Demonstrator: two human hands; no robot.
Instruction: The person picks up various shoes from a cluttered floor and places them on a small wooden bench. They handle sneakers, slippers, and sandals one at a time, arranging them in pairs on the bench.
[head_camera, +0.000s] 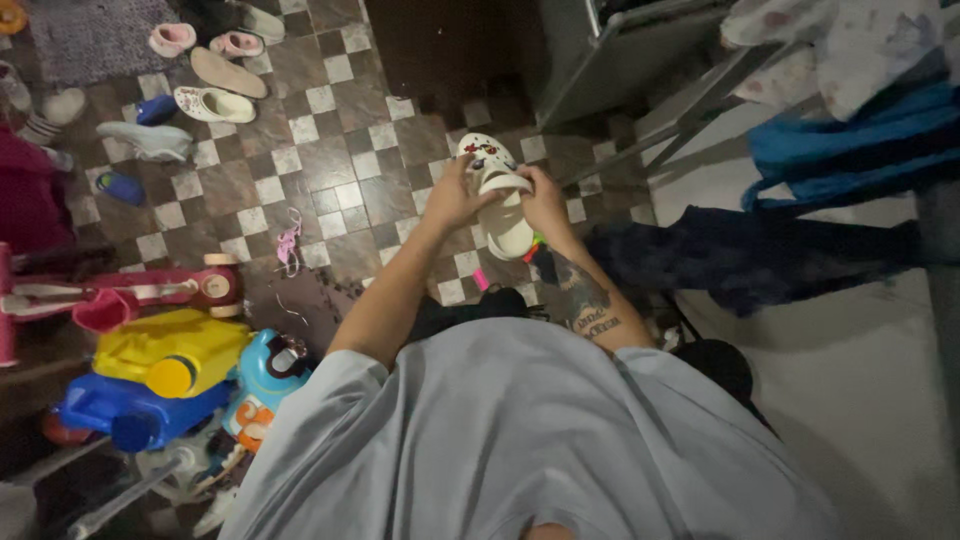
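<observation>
Over the checkered tile floor (330, 160), the left hand (452, 197) clasps one side of a white clog (500, 200), fingers wrapped around its edge near the decorated toe. The shoe hangs in the air between both hands, sole turned toward the right hand (545, 203), whose fingers close on the heel strap. It looks light, springy foam, slightly flexible, not fragile; the thick side walls seem the surest hold.

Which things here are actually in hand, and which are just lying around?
In hand:
white clog, held by left hand and right hand

Lying about:
loose shoes on the checkered floor
yellow toy
blue toy
blue cloth
</observation>
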